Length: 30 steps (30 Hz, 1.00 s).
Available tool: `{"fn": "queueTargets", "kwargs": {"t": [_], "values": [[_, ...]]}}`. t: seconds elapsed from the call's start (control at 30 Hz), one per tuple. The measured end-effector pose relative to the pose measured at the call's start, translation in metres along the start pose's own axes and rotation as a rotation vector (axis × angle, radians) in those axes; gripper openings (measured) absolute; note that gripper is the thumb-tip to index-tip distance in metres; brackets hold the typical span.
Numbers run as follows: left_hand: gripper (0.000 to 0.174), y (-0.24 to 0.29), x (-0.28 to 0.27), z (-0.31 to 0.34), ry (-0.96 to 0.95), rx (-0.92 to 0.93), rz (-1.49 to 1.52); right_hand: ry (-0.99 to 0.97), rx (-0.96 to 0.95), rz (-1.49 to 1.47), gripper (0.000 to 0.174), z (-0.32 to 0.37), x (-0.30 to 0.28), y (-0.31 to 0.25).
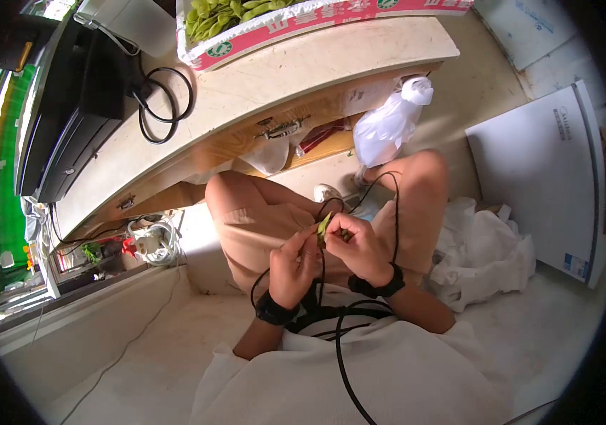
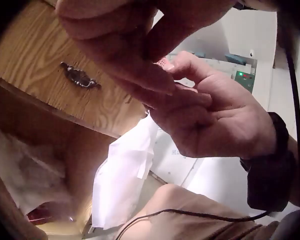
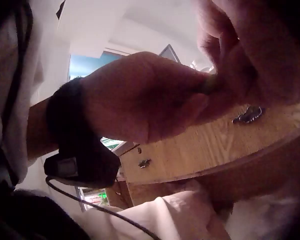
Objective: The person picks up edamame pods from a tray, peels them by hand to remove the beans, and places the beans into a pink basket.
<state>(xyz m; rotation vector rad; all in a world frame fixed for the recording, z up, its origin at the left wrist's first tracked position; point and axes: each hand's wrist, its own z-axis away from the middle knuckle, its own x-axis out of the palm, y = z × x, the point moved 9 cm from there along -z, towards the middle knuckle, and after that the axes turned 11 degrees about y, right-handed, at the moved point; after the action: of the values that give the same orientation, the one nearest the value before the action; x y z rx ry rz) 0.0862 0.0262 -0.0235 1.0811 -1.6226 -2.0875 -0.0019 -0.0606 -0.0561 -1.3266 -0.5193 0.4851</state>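
Note:
In the head view both hands meet over the lap of a seated person. Fingertips of the left hand (image 1: 290,273) pinch a green bean pod (image 1: 323,225) that sticks up between the hands. Bent fingers of the right hand (image 1: 361,253) grip the same pod from the other side, with a bit of green showing near the thumb. In the left wrist view the right hand (image 2: 215,112) appears behind the near left hand (image 2: 120,45), and fingers hide the pod. The right wrist view is dark, with the left hand (image 3: 140,97) touching the near right hand (image 3: 270,50).
A pink and white box (image 1: 275,35) of green pods stands on the counter (image 1: 260,81). Below hangs a white plastic bag (image 1: 388,127). A small white fridge (image 1: 536,177) stands right, beside crumpled white plastic (image 1: 483,255). Black cables (image 1: 342,361) run across the lap.

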Motion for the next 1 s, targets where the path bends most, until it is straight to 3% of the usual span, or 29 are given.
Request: {"fn": "queueTargets", "kwargs": {"t": [0.1,0.17,0.3,0.37,0.4,0.47,0.7,0.77,0.8,0.87,1.0], "values": [[0.02,0.001,0.004,-0.005,-0.017,0.006,-0.081,-0.002,0.04,-0.092,0.008,0.0,0.0,0.007],[0.015,0.026,0.004,-0.004,0.095,0.36,-0.242,0.02,0.033,-0.083,0.008,0.0,-0.002,0.009],[0.015,0.021,0.004,-0.004,0.03,0.307,-0.212,-0.009,0.034,-0.058,0.009,0.003,-0.004,0.004],[0.017,-0.003,0.008,-0.003,-0.062,-0.055,0.0,-0.03,0.023,-0.054,0.009,0.004,-0.002,-0.002],[0.017,-0.005,0.008,-0.003,-0.063,-0.055,-0.001,-0.03,0.023,-0.055,0.009,0.005,-0.001,-0.003],[0.021,-0.021,0.01,0.001,-0.068,-0.245,0.27,-0.05,0.075,-0.177,0.009,0.008,0.003,-0.002],[0.022,-0.032,0.012,0.004,-0.02,-0.391,0.419,-0.081,0.213,-0.333,0.009,0.016,0.006,0.018],[0.017,-0.019,0.006,0.0,0.014,-0.105,0.161,-0.104,0.315,-0.364,0.01,0.017,0.009,0.017],[0.017,-0.017,0.006,0.0,0.015,-0.106,0.161,-0.105,0.316,-0.364,0.01,0.015,0.008,0.018],[0.012,0.013,0.0,0.001,0.099,0.196,-0.152,-0.107,0.241,-0.152,0.014,0.01,0.004,0.018],[0.011,0.01,0.002,0.001,0.03,0.057,-0.06,-0.106,0.247,-0.146,0.021,0.008,0.002,0.02]]}}
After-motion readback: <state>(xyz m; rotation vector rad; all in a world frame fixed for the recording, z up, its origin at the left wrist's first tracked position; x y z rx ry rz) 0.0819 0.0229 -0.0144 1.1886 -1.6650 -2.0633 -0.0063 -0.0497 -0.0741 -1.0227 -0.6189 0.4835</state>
